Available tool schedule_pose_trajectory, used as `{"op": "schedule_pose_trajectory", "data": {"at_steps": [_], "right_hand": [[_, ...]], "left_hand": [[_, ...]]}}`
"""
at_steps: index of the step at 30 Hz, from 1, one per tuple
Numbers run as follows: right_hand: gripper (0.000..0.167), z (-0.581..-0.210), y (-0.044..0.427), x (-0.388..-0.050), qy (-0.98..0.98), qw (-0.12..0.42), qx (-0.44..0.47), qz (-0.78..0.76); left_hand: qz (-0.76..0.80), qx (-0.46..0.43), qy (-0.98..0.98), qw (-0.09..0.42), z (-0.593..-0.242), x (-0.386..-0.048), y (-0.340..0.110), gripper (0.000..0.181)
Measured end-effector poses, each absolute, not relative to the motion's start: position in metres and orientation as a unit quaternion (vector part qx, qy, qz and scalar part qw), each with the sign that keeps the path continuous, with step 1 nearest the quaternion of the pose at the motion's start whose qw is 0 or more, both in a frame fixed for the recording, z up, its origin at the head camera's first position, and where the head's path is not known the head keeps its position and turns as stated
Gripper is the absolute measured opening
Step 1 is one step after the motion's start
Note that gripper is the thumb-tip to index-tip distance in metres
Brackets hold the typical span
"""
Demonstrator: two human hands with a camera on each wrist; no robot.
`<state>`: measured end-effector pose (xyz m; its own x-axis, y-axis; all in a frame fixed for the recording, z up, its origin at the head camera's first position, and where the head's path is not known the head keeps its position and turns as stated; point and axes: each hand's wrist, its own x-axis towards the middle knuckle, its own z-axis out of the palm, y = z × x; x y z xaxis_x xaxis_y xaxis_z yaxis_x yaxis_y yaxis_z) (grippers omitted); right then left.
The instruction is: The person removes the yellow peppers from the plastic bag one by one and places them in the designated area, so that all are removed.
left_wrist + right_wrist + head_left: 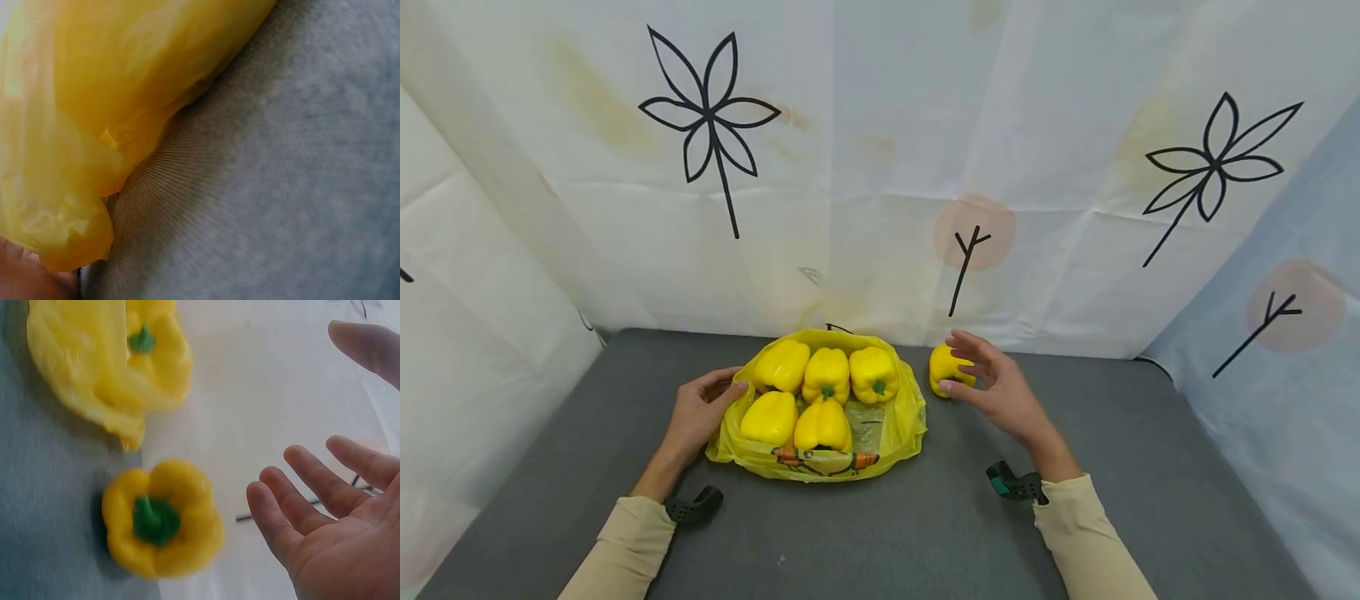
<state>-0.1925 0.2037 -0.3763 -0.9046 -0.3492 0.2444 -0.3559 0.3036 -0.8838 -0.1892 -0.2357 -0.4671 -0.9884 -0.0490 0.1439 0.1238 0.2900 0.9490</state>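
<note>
A yellow plastic bag (pixel 906 425), its mouth spread wide, lies on the grey table. Several yellow bell peppers (pixel 826 375) sit inside it in two rows. My left hand (pixel 696 412) grips the bag's left rim, thumb over the edge; in the left wrist view the bag (pixel 81 150) hides most of that hand. One more yellow bell pepper (pixel 942 368) rests on the table to the right of the bag. Close to it my right hand (pixel 1000 392) is held with fingers spread, holding nothing. The right wrist view shows this pepper (pixel 187 544) with its green stem facing the camera, apart from the fingers.
Behind the grey table (pixel 865 542) hangs a white cloth (pixel 865 250) printed with black flowers and twigs. More cloth encloses the left and right sides. Each wrist wears a dark strap (pixel 1018 485).
</note>
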Motion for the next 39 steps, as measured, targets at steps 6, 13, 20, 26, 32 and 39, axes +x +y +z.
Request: {"op": "schedule_pose_trajectory", "data": {"at_steps": [6, 13, 20, 26, 32, 39], "right_hand": [[0.07, -0.375, 0.182, -0.185, -0.783, -0.03, 0.262, 0.564], [0.069, -0.379, 0.156, -0.179, -0.757, -0.095, 0.29, 0.578], [0.069, -0.389, 0.127, -0.175, -0.756, -0.142, 0.306, 0.561], [0.071, -0.401, 0.107, -0.173, -0.762, -0.169, 0.305, 0.546], [0.07, -0.411, 0.097, -0.172, -0.768, -0.189, 0.304, 0.531], [0.067, -0.42, 0.09, -0.173, -0.785, -0.184, 0.287, 0.517]], "left_hand": [[-0.594, -0.029, -0.8, 0.075, -0.468, -0.191, -0.236, 0.046], [-0.594, -0.029, -0.8, 0.08, -0.47, -0.188, -0.236, 0.046], [-0.585, -0.033, -0.805, 0.087, -0.472, -0.185, -0.236, 0.047], [-0.587, -0.026, -0.805, 0.085, -0.471, -0.18, -0.234, 0.046], [-0.585, -0.023, -0.806, 0.083, -0.47, -0.18, -0.233, 0.046], [-0.582, -0.024, -0.809, 0.086, -0.471, -0.182, -0.235, 0.048]]}}
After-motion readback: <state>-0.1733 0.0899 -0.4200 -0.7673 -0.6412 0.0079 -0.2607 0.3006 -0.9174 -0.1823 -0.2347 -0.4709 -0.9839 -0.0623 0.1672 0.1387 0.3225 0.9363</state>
